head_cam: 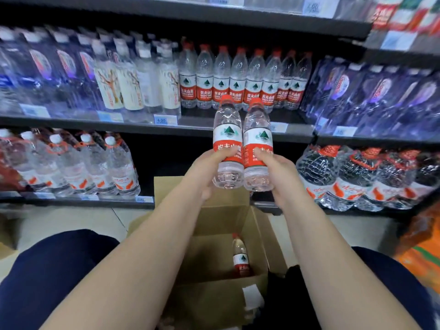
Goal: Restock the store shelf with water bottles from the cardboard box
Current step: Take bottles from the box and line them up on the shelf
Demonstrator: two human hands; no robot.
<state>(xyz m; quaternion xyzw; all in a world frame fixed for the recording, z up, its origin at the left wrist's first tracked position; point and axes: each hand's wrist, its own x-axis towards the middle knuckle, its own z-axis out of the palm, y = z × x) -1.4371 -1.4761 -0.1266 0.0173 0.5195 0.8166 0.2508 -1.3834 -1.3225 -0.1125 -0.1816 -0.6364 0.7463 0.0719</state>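
Bottles touch, upright above the box (214, 260): your left hand (209, 170) grips one (227, 139), your right hand (278, 172) the other (258, 141).

Just one view here, a wide-angle cam worn on the person's head. It faces the shelf (142, 125) pretty much straight on from close up, tilted down enough to catch the box (209, 303) nearest, low in view. Edges bend and blur.

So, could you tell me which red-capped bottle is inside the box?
The lone bottle in the box; the left hand and right hand hold two others.
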